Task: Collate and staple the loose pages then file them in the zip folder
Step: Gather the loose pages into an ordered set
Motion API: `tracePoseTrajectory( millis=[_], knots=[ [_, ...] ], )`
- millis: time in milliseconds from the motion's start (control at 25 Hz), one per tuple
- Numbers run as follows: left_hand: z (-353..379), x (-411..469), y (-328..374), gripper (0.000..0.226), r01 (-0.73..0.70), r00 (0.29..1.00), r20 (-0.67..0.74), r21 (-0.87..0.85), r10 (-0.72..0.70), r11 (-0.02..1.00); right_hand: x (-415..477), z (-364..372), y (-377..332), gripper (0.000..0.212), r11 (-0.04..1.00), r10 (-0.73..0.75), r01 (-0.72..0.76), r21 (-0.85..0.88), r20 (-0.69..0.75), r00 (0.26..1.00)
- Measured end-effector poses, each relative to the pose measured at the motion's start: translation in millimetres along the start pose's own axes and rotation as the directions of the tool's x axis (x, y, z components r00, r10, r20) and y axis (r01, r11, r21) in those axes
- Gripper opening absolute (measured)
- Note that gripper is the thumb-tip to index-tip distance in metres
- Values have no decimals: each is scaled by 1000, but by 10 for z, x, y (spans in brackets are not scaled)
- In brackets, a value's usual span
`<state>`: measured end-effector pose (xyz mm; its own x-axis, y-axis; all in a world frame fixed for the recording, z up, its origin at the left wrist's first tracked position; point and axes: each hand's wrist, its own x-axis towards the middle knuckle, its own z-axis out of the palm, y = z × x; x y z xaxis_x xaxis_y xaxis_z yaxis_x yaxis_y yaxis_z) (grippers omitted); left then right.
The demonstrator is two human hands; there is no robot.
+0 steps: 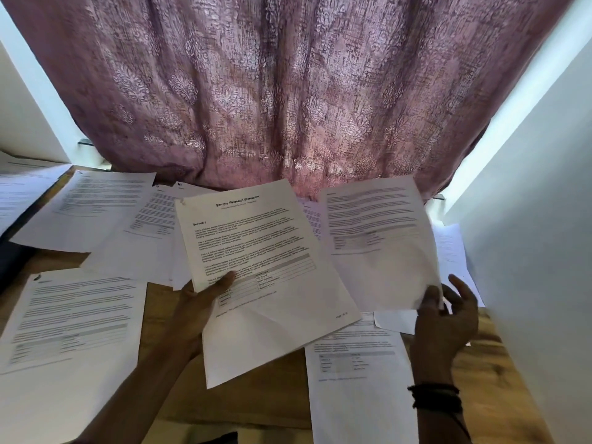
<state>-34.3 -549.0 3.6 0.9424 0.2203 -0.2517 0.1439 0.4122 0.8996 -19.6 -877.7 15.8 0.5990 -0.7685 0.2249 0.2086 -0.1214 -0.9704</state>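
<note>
Loose pages [73, 315], thin white printed sheets, lie scattered flat on the wooden table [256, 398] below a patterned mauve curtain [288, 91]. The left hand [198, 302] grips a creased sheaf [256, 251] at its lower left edge, thumb on top. The right hand [445, 318] pinches a curling single sheet [378, 245] by its lower right corner.

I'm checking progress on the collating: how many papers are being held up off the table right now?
2. The titled financial statement in the left hand, centre; a text page pinched by the right hand, at right. Either may hide more sheets behind.
</note>
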Motion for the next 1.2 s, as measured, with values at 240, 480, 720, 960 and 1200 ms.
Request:
tracePoseTrajectory(
  millis=[240,480,720,960,1200],
  knots=[
    [70,127,-4,21,53,999,1,14,-53,999,-382,165,-108,46,882,304,-424,203,441,844],
    [60,212,49,16,63,998,-6,-35,-63,997,-399,219,-108,48,777,365,-627,49,776,514],
    [60,256,201,75,-116,977,173,-43,122,992,-91,332,-131,62,856,315,-502,-126,896,312],
    [261,284,375,37,-367,905,284,144,317,919,-38,585,-176,36,966,232,-195,-172,910,344],
    [549,241,297,28,-481,876,186,285,445,829,-332,641,69,33,987,101,-161,-28,881,462]
  ],
)
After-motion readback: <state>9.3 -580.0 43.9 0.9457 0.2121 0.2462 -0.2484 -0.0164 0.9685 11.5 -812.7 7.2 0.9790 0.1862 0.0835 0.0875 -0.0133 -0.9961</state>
